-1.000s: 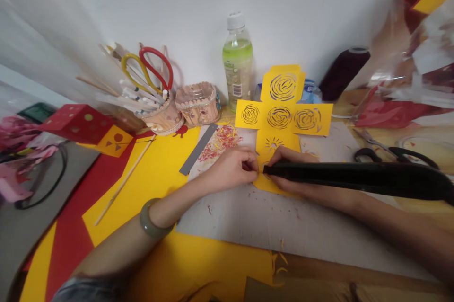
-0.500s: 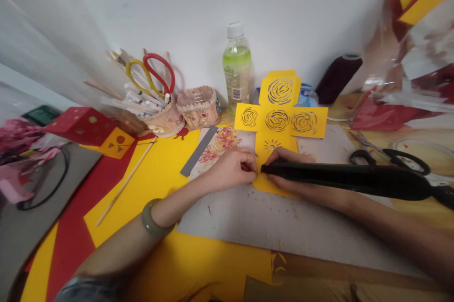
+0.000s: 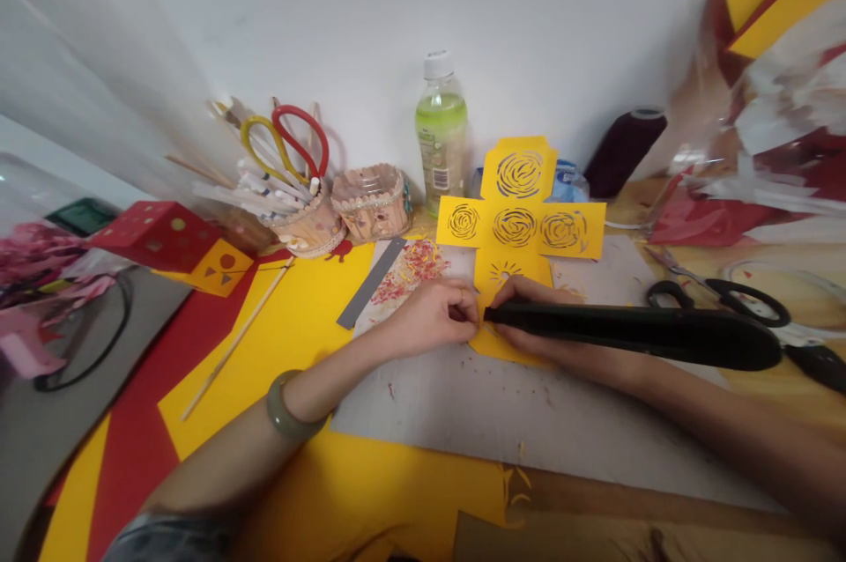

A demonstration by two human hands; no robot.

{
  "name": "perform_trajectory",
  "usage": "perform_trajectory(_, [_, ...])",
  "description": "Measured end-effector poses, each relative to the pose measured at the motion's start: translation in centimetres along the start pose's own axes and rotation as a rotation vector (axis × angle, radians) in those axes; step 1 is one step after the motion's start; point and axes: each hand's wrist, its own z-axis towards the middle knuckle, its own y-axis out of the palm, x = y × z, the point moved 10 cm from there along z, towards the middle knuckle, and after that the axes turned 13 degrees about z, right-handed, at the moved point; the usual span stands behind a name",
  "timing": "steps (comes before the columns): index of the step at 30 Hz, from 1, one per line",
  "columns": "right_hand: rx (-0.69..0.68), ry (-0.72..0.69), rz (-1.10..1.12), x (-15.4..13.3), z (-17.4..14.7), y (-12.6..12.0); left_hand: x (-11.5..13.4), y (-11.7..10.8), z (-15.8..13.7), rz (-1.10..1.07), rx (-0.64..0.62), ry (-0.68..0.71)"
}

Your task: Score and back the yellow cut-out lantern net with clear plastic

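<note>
A cross-shaped yellow paper cut-out [image 3: 493, 232] with carved swirl patterns lies on a grey-white board [image 3: 423, 403]. My left hand [image 3: 440, 315] has its fingers curled together at the cut-out's left edge, pinching or pressing the paper there. Over the lower part of the paper is my right hand [image 3: 525, 291], its fingers closed around the narrow end of a long, black, tapered tool [image 3: 634, 333]. That tool hides much of the right hand and wrist; its exact kind cannot be told. Below a sunburst-shaped cutting, the hands cover part of the paper.
Red and yellow paper scraps [image 3: 413, 267] and a grey ruler-like strip [image 3: 370, 284] lie left of the cut-out. Behind stand a drink bottle [image 3: 440, 139], a small basket [image 3: 370, 203] and a pen holder [image 3: 309, 223]. Black-handled scissors [image 3: 753, 302] lie right, a wooden stick [image 3: 238, 337] left.
The view has shifted slightly, so the background sits a little lower. Both hands, the black tool and the paper hold nearly the same positions.
</note>
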Motion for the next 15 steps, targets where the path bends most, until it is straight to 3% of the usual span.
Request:
perform_trajectory(6, [0.025, 0.018, 0.048, 0.1, 0.3, -0.3, 0.5, 0.5, -0.3, -0.004, -0.057, 0.006])
perform_trajectory(9, [0.139, 0.056, 0.132, 0.4, 0.4, -1.7, 0.1, 0.4, -0.3, -0.037, -0.086, -0.03])
perform_trajectory(12, [0.31, 0.105, 0.308, 1.5, 0.2, -3.5, -0.4, -0.8, -0.3, -0.066, -0.102, -0.055])
perform_trajectory(15, [0.426, 0.139, 0.542, 2.6, 0.0, -4.2, -0.8, -3.9, -0.6, 0.003, -0.038, -0.097])
